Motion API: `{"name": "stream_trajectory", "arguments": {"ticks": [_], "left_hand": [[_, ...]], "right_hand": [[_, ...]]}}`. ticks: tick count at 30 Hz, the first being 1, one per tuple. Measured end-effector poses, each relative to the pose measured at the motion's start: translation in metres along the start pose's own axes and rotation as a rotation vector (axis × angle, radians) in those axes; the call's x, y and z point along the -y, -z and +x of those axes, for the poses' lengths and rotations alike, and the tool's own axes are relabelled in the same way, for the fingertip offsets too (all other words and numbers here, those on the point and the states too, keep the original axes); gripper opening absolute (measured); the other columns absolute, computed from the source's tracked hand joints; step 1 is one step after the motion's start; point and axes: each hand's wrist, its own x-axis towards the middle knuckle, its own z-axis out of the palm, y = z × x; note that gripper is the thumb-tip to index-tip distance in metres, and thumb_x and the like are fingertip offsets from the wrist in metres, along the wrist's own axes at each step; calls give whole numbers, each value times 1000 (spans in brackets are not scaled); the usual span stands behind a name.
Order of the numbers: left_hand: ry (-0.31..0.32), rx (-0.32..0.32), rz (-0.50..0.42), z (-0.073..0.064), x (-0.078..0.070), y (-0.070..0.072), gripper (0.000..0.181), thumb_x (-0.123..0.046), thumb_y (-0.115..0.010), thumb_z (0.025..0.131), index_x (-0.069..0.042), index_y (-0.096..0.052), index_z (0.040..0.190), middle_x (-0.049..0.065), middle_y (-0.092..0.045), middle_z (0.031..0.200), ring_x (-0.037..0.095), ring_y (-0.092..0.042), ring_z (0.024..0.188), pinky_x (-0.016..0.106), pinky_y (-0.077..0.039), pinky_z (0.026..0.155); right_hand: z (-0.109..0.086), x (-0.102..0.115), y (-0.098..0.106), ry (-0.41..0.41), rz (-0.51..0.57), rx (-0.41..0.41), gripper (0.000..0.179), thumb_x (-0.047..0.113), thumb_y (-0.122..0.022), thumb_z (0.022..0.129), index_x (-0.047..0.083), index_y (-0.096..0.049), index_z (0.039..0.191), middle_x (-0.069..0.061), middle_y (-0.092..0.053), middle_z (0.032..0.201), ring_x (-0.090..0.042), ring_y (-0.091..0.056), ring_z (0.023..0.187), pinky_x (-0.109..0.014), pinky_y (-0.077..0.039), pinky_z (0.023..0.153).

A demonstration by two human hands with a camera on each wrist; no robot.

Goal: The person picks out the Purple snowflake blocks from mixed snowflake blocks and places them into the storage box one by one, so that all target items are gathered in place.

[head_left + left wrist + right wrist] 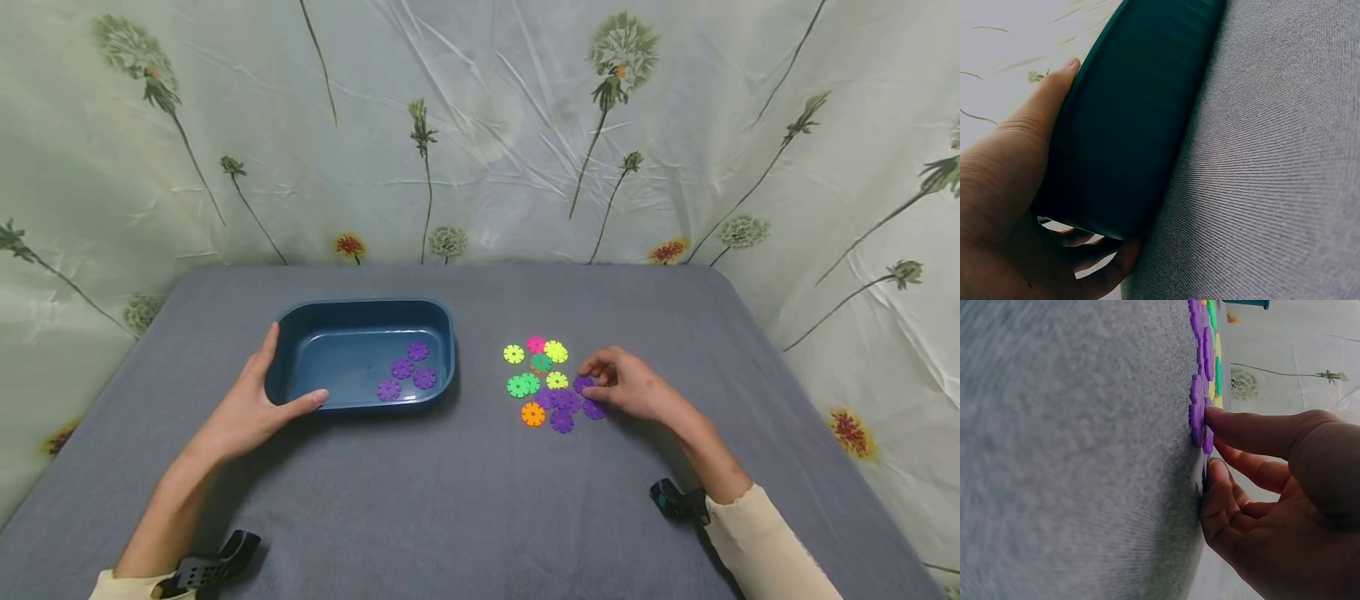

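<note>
A blue rectangular plastic basin (352,407) stands on the left of the table, with several purple notched plastic discs (402,368) lying in its right part. My left hand (251,408) grips the basin's left end, thumb along the near rim and fingers round the end wall; the left wrist view shows the thumb against the basin's side (1129,119). On the right, my right hand (630,385) pinches a purple notched disc (582,384) between thumb and forefinger at the right edge of a loose pile. Other purple discs (562,420) lie beside and under it, low on the cloth.
Left of the purple discs lie green (519,386), yellow (513,354), pink (535,344) and orange discs (532,414), some overlapping. A grey cloth (450,500) covers the table. Behind it hangs a flowered curtain (510,167).
</note>
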Motion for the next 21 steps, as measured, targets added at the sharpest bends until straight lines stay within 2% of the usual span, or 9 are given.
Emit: {"name": "stream_trajectory", "arguments": {"ticks": [10,16,21], "left_hand": [[-4,-4,4,0,2,1,126,-55,-75,90,-26,23,164,34,9,171,64,-10,153,84,-23,109],[-19,-5,-1,1,2,1,126,-53,-76,90,-25,22,165,34,7,171,62,-9,154,83,-23,111],[-20,-6,1,0,3,0,127,-54,-77,90,-26,22,164,34,6,171,62,-11,154,83,-24,110]], "right_hand": [[3,2,1,32,42,7,14,4,-75,93,2,-68,105,-8,-68,92,-14,-59,83,-22,-49,71],[3,4,1,17,36,-3,10,5,-73,96,4,-70,106,-8,-70,93,-16,-61,84,-24,-50,71],[7,10,3,6,49,-25,14,7,-72,97,6,-73,111,-8,-73,97,-17,-63,85,-25,-52,68]]}}
